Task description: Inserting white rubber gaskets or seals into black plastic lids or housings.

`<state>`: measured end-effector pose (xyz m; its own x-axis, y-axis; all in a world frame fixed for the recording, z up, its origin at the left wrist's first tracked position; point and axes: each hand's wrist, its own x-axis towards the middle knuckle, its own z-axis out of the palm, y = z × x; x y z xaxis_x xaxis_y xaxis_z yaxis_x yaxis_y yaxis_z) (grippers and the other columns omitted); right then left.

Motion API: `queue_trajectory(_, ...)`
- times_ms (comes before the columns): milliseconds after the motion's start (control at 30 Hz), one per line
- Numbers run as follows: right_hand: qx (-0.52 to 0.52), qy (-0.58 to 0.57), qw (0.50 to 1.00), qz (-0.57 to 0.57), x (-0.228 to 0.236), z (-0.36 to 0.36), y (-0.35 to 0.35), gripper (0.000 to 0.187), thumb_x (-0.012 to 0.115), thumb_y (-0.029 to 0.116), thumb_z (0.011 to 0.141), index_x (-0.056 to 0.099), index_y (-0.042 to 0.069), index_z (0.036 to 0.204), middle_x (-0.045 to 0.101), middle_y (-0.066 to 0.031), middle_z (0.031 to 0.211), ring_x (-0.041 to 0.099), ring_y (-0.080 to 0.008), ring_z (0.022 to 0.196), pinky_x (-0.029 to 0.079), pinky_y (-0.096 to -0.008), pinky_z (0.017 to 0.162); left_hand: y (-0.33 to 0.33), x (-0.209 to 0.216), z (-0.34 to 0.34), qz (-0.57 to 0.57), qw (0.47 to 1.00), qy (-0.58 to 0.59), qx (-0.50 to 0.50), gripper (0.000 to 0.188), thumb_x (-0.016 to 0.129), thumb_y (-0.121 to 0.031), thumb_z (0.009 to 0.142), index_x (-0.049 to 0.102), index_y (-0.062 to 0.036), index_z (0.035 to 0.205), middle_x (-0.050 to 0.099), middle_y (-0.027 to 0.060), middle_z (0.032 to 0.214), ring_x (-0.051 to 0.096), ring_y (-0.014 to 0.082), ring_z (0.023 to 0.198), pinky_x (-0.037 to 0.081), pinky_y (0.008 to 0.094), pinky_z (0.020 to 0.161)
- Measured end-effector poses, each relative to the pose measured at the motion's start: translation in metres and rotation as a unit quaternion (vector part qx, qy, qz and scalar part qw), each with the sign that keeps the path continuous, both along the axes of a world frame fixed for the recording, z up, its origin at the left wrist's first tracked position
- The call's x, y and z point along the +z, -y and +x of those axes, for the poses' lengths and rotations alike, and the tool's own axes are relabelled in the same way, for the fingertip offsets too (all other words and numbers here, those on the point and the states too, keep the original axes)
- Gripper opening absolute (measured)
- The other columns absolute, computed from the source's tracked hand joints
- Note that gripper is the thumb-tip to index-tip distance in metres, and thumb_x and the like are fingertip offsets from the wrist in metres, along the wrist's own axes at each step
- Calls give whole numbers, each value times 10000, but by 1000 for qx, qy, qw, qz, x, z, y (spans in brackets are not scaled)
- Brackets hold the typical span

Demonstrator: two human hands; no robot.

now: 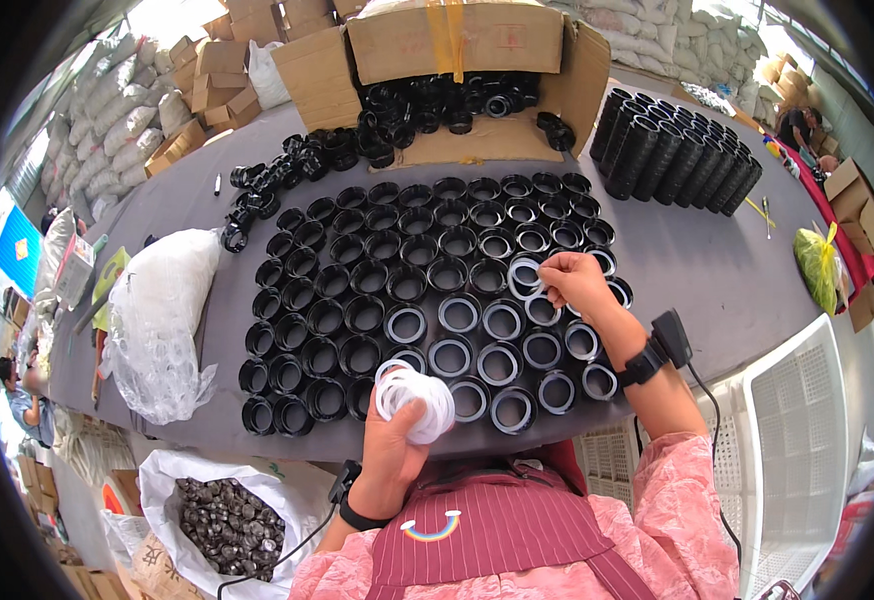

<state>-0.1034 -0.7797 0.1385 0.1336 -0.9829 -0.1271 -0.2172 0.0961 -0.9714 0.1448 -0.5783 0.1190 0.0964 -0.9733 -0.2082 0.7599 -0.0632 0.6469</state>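
My left hand (393, 450) is closed around a bunch of thin white rings (419, 402), held above the near edge of the black rings. Farther out, my right hand (582, 284) pinches a white ring (514, 284) over one of the black rings. Rows of short black plastic rings (325, 412) stand upright on the grey table. Those toward the right and near middle show pale rings seated in their tops; those on the left look plain black. My right fingertips partly cover the black rings beneath them.
An open cardboard box (454, 42) spills loose black rings at the back. Stacked black rings (677, 160) form columns at the back right. A clear plastic bag (162, 320) lies left. Below are a sack of dark round parts (229, 525) and a white crate (797, 440).
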Motion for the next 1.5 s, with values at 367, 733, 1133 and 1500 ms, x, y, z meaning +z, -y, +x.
queue_trajectory(367, 42, -221, 971, -76, -29, 55, 53, 143, 616, 103, 748, 642, -16, 824, 637, -120, 685, 629, -213, 625, 508, -314, 564, 35, -14, 29, -15, 999, -37, 5, 496, 653, 79, 726, 482, -86, 1162, 573, 51, 1019, 593, 203, 955, 514, 381, 832)
queue_trajectory(733, 92, -470, 853, -208, -17, 72, 46, 138, 598, 127, 725, 610, 26, 818, 635, -191, 775, 617, -369, 749, 491, -447, 671, 48, -15, 48, -16, 999, -29, -3, 504, 641, 80, 723, 471, -79, 1171, 566, 53, 1034, 583, 194, 970, 498, 363, 849)
queue_trajectory(1133, 235, -32, 966, -105, 25, 105, -43, 213, 680, 184, 778, 677, 38, 932, 631, -76, 844, 569, -136, 644, 467, -274, 586, 48, -4, 28, -52, 993, 17, -101, 504, 633, 64, 749, 461, -63, 1205, 582, 95, 1076, 586, 204, 1012, 490, 364, 876)
queue_trajectory(1500, 151, 154, 974, 63, 20, 47, -48, 121, 619, 136, 856, 634, 16, 852, 542, 34, 647, 431, -16, 498, 314, -177, 431, 41, 0, -11, -18, 983, 67, -173, 535, 617, 74, 750, 445, -20, 1248, 596, 74, 1013, 600, 168, 933, 487, 315, 842)
